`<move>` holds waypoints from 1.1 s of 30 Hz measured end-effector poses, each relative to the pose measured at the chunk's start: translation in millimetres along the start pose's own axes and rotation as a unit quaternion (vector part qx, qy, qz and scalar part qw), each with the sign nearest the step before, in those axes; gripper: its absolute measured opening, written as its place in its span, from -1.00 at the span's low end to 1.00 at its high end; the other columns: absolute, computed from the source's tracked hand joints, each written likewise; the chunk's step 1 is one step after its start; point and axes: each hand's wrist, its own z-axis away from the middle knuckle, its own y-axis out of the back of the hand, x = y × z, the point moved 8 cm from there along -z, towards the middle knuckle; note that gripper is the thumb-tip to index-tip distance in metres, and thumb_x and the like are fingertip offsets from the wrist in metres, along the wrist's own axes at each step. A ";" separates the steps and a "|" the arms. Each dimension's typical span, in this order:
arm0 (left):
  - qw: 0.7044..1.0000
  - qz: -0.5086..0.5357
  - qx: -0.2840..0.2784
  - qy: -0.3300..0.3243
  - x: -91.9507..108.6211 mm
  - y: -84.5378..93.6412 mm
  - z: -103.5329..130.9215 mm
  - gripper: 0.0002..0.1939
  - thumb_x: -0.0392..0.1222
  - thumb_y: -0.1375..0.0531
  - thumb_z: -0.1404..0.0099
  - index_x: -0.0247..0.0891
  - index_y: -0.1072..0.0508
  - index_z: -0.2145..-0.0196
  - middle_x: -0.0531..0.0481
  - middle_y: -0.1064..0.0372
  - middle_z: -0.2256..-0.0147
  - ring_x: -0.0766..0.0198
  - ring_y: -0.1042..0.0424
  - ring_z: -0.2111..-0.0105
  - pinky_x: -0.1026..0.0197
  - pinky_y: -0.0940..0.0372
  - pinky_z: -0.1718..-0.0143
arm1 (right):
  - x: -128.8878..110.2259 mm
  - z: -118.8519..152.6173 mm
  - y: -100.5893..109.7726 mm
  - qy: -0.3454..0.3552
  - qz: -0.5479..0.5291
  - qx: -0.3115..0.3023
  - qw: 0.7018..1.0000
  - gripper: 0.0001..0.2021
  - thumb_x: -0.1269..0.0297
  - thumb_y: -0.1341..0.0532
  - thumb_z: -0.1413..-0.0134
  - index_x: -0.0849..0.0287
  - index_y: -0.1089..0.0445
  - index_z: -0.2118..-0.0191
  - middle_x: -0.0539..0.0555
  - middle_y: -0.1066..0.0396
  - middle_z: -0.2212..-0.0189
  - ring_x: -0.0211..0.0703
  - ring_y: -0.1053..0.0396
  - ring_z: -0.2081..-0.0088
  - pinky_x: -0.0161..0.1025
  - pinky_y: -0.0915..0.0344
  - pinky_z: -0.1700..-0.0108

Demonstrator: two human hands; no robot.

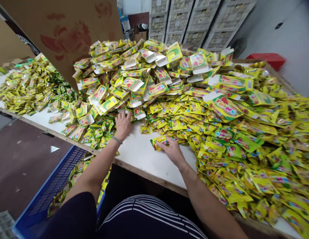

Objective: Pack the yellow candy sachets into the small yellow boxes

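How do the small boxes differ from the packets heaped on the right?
The boxes are straight-edged and stiff-looking, while the packets look soft and crinkled. Many boxes have white flaps standing open, whereas the packets show no flaps. Both are mostly yellow, with colourful printing.

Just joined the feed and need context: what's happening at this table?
A person's bare right hand holds small yellow-and-green plastic packets just over the white tabletop. The left hand reaches to the foot of a heap of yellow-and-green cardboard boxes, many with open flaps. Loose yellow packets are piled at the right, and a blue plastic crate of packets sits below the table's edge.
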 end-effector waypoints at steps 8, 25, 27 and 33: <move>0.993 0.073 0.088 0.034 -27.8 20.3 6.6 -0.65 -0.23 -0.07 -0.34 -0.26 -0.50 -0.01 -0.16 -0.54 0.22 0.08 -0.46 0.21 0.15 -0.25 0.15 | -7.3 0.2 13.3 0.054 0.053 0.068 0.995 -0.68 -0.01 -0.30 -0.02 0.17 -0.46 0.29 0.10 -0.54 0.35 -0.05 -0.43 0.29 -0.12 -0.36 0.18; 0.994 0.090 -0.002 0.057 7.9 -17.3 34.0 -0.69 -0.18 -0.13 -0.32 -0.27 -0.48 0.01 -0.21 -0.46 0.13 0.05 -0.43 0.14 0.11 -0.28 0.12 | 5.5 -7.1 8.5 0.017 -0.118 0.056 0.991 -0.61 -0.05 -0.34 0.03 0.15 -0.43 0.21 0.06 -0.52 0.27 -0.17 -0.39 0.34 -0.29 -0.29 0.41; 0.998 0.053 0.000 0.014 28.8 -17.4 14.1 -0.59 -0.15 -0.14 -0.31 -0.30 -0.42 -0.08 -0.26 -0.41 0.07 -0.02 -0.40 0.07 0.07 -0.27 0.07 | 2.2 -6.9 10.9 0.020 -0.111 0.063 0.992 -0.60 -0.06 -0.33 0.02 0.16 -0.42 0.20 0.08 -0.53 0.24 -0.15 -0.40 0.32 -0.27 -0.31 0.39; 0.998 -0.041 -0.034 -0.034 41.3 -38.6 -35.1 -0.49 -0.31 -0.03 -0.34 -0.27 -0.31 -0.24 -0.38 -0.33 -0.08 -0.13 -0.34 -0.02 -0.05 -0.20 0.03 | -0.2 -6.1 14.1 0.032 -0.079 0.073 0.994 -0.65 -0.03 -0.33 0.00 0.15 -0.42 0.25 0.07 -0.51 0.31 -0.13 -0.39 0.35 -0.25 -0.33 0.40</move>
